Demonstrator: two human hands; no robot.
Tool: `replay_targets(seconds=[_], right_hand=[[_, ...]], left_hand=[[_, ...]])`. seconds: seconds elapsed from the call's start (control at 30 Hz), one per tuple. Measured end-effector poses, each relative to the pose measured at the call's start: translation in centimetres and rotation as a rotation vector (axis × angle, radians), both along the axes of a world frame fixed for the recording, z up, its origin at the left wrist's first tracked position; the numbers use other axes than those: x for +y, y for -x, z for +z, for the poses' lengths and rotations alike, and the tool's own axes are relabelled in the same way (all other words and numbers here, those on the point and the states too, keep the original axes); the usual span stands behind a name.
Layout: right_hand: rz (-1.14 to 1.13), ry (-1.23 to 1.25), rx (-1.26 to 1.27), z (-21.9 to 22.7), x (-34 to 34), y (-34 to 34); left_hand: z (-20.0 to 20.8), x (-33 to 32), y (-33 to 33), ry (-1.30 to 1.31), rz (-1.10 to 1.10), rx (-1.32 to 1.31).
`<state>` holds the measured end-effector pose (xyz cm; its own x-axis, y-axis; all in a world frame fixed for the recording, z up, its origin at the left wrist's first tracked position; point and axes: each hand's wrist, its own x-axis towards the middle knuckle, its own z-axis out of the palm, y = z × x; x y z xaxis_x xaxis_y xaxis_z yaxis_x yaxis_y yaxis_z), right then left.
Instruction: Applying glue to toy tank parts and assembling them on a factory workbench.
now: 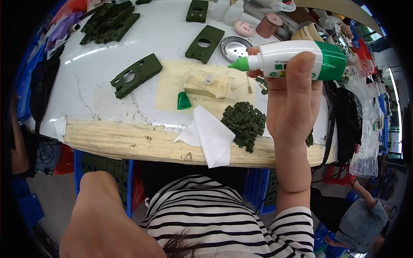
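- Glue bottle, white plastic with green base and green nozzle (pixel 297 60): lying sideways in the air, nozzle pointing left, above the table's right part.
- Right hand (pixel 292 103): wrapped firmly around the bottle, fingers over its front.
- Green cone-shaped cap (pixel 183 101): on the table, left of and below the grip.
- Heap of small dark green blocks (pixel 244 122): just left of the wrist.
- White cloth (pixel 208 135): beside the heap, at the table edge.
- Left hand (pixel 103 219): low, near the lap; grip cannot be told.
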<state>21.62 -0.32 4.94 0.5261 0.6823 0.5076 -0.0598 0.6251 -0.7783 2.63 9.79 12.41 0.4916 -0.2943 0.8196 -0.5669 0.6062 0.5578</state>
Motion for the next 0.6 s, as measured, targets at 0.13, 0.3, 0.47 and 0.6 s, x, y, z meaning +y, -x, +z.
replay_targets(seconds=[0.13,0.3,0.47,0.6], right_hand=[[-0.160,0.101,-0.159,-0.3,0.0,0.0],[-0.077,0.131,-0.182,0.4,-0.2,0.0],[-0.117,0.121,-0.143,0.3,-0.5,0.1],[-0.139,0.071,-0.105,0.5,0.0,0.7]], left_hand=[[0.1,-0.4,0.6,-0.039,-0.012,-0.036],[0.1,0.1,4.4,-0.162,0.025,-0.133],[-1.5,1.7,4.8,-0.644,0.045,-0.164],[-2.2,4.9,5.9,-0.873,0.178,0.068]])
